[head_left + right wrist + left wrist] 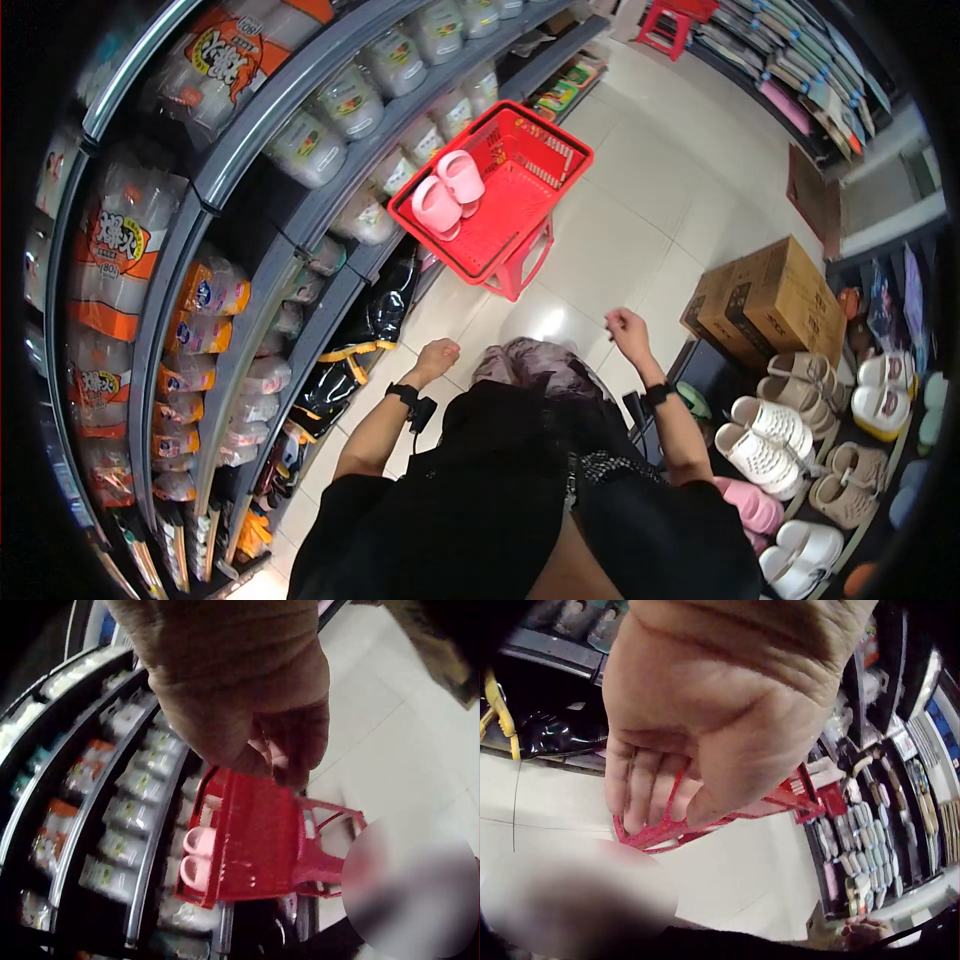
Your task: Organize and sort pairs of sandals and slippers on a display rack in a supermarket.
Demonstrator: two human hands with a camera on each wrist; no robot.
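A red shopping basket (545,130) stands on the tiled floor ahead of me, against the left shelf. A pair of pink slippers (448,190) lies in it. My left hand (437,356) hangs in front of my body with its fingers loosely curled and holds nothing. My right hand (626,326) is raised a little, with the fingers curled in on nothing. In the left wrist view the left hand (705,735) fills the frame above the basket (660,831). The right wrist view shows the right hand (247,690) above the basket (262,832) and the slippers (196,856).
Shelves of packaged goods (200,300) run along the left, with a black bag (370,325) at their foot. At the right are a cardboard box (770,300) and a low rack of shoes (800,440). A red stool (668,25) stands far down the aisle.
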